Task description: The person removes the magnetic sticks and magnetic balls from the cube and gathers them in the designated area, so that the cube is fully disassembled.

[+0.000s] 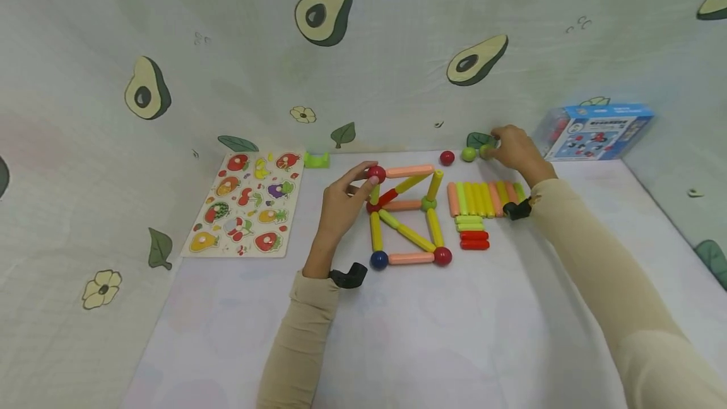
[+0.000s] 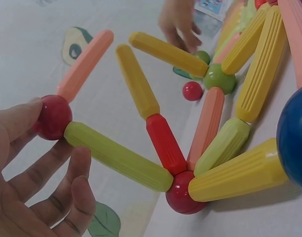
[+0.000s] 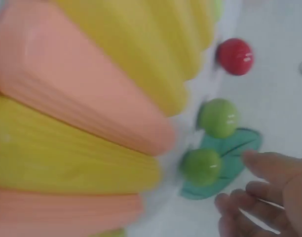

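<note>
My left hand pinches the red ball at the raised corner of a frame of rods and balls. From that ball a pink rod stretches right, and a light green rod runs to a lower red ball. Yellow rods, a dark blue ball, a green ball and another red ball make up other parts. Beside the rearmost loose green ball, my right hand holds its thumb and fingers apart; a small gap shows between them and the ball.
Loose red and green balls stand by the back edge. Below them lie rows of pink, yellow, green and red rods. A blue box stands back right; a fruit picture board and a green piece lie left.
</note>
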{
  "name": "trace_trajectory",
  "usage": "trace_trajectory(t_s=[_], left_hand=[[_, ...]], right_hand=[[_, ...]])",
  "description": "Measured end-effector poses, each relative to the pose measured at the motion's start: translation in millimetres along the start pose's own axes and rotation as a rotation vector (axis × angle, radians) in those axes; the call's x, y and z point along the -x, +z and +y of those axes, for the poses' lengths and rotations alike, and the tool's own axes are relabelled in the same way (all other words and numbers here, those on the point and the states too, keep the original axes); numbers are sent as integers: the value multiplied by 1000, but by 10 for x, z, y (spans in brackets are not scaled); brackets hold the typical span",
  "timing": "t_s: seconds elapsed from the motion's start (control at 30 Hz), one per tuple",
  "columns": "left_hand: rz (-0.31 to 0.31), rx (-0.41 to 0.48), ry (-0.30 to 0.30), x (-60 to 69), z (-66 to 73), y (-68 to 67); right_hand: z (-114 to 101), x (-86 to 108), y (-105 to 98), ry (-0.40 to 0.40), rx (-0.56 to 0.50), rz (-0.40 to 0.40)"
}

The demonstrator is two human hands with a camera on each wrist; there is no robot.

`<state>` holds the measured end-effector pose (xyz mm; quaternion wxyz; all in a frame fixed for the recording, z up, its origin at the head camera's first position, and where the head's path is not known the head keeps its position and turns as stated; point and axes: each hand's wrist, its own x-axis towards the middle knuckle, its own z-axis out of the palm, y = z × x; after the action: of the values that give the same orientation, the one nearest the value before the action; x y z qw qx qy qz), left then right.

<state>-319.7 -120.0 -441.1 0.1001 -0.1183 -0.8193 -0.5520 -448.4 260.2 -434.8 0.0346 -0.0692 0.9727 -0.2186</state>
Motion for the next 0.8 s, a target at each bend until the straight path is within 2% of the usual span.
trace_trajectory(t_s=[0.1,0.23,0.33,0.43,0.5,0.6,0.73,0.8], left_hand=[[3,0,3,0,9,-13],[6,3,8,-1,7,0],[7,6,14,-8,-5,15],[9,8,8,-13,-12,13],[10,8,-4,-8,-10,5],[10,12,-12,3,-4,-7],[6,19,-7,8,5,-8],[-1,22,-3,5,8,-3]], right_hand=[[-234,170,-71,-84,-40,114],[-629,468,-72,-300,-134,219],[-912,655,-48,-488,-175,214],[-1137,768,-10,-620,-165,172],[-1238,803,25,-670,-152,143],[-1323,827,79,-699,-137,117],[-1343,846,136,-709,-149,140],[-1333,864,155,-740,-154,157]])
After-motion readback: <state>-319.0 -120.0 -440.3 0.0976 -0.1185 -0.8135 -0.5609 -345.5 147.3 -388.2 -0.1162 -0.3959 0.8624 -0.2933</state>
